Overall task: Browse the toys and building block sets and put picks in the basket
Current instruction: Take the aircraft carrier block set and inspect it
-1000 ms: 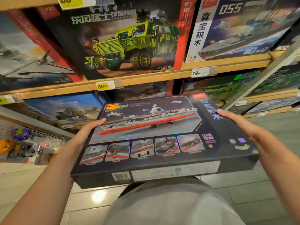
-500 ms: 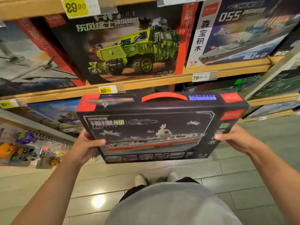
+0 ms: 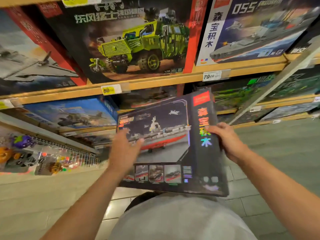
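Note:
A large dark building block box [image 3: 173, 153] with an aircraft carrier picture is held in front of the lower shelf, tilted with its face toward me. My right hand [image 3: 226, 141] grips its right edge, thumb on the front beside the coloured characters. My left hand [image 3: 124, 149] lies over the left part of the box's front with fingers spread and straight; it is blurred. No basket is in view.
Wooden shelves [image 3: 155, 82] hold more boxed sets: a green truck box [image 3: 131, 40], a grey warship box [image 3: 256, 28], a helicopter box [image 3: 72, 113]. Small packaged toys [image 3: 22, 153] hang at lower left. Yellow price tag [image 3: 109, 90] and white price tag [image 3: 211, 76] sit on the shelf edge. Tiled floor lies below.
The box has swung from being held at both ends to tilting right, now carried by my right hand alone. My left hand let go of the left end and moved onto the front.

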